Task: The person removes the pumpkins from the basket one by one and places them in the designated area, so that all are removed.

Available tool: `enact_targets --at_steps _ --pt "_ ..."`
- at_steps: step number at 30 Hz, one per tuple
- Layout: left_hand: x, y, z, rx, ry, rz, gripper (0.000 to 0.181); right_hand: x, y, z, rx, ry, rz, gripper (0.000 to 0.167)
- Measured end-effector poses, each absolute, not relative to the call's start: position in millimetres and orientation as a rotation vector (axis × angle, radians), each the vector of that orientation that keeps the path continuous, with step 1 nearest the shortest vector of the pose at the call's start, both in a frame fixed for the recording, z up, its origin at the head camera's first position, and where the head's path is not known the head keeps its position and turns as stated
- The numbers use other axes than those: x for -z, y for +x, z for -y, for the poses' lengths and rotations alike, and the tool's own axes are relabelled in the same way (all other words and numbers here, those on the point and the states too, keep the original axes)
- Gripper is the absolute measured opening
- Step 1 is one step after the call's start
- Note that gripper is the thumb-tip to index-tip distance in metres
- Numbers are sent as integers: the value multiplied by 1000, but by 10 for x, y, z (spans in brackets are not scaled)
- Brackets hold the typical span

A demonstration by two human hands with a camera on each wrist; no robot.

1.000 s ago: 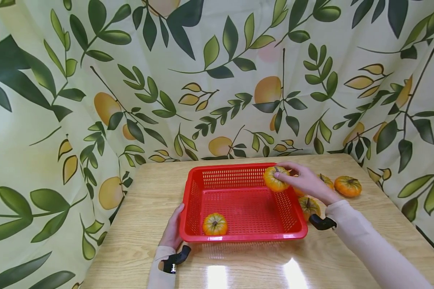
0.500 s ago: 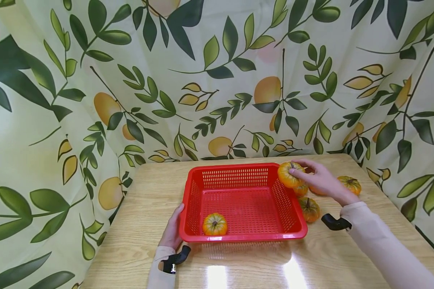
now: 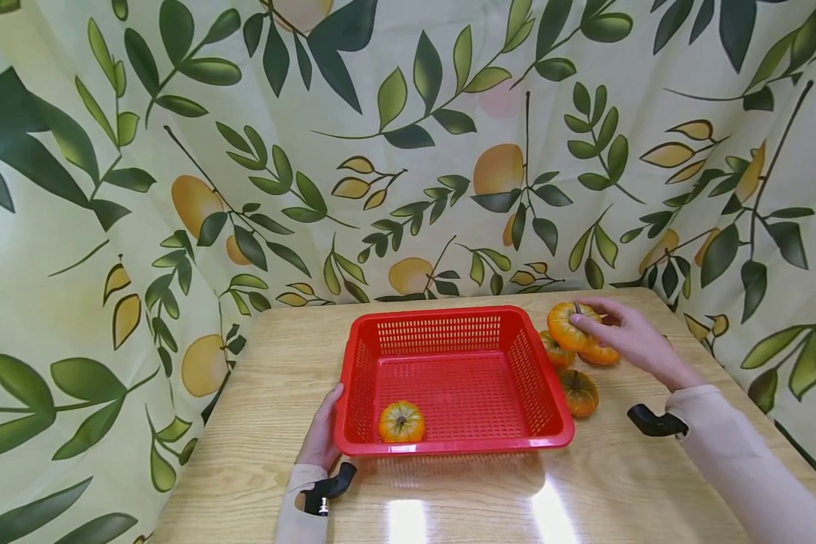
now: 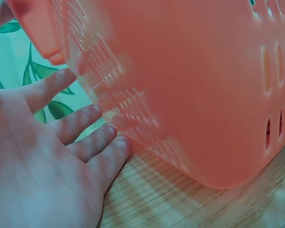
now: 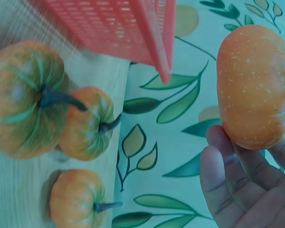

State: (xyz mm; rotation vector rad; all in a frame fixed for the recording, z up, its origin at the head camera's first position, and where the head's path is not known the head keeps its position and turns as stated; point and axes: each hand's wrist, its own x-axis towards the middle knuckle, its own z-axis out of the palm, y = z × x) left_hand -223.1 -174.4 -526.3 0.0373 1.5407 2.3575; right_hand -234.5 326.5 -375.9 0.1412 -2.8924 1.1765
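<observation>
My right hand (image 3: 629, 336) holds a small orange-and-yellow pumpkin (image 3: 563, 326) above the right back corner of the red basket (image 3: 452, 447), outside its rim. In the right wrist view the pumpkin (image 5: 256, 88) sits against the fingertips, its smooth orange underside in sight. My left hand (image 3: 321, 431) is at the basket's left side. The left wrist view shows its extended fingers (image 4: 88, 135) touching the outer slotted wall (image 4: 180, 95). Inside the basket, another pumpkin (image 3: 402, 421) rests in the near left corner.
Right of the basket, several pumpkins stand on the wooden table (image 3: 279, 340), among them a greenish-orange one (image 3: 579, 394) and an orange one (image 3: 600, 355). A leaf-patterned cloth (image 3: 408, 189) hangs behind the table and along its sides.
My right hand has carried the pumpkin rightward, from over the basket's back right corner to above the pumpkins outside. The left hand and basket keep their place.
</observation>
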Motion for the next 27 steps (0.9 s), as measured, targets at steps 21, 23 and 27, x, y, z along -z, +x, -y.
enact_targets --at_steps 21,23,27 --pt "5253 -2212 1761 -2347 96 -1517 64 3937 -2233 -3648 -1251 -17 2910 73" --pt "5251 -2217 1763 -2345 105 -1518 65 3958 -2219 -3678 -1250 -8 2911 73" --pt "5251 -2227 1750 -2356 90 -1517 65 4013 -2190 -3735 -1234 -3 2918 72"
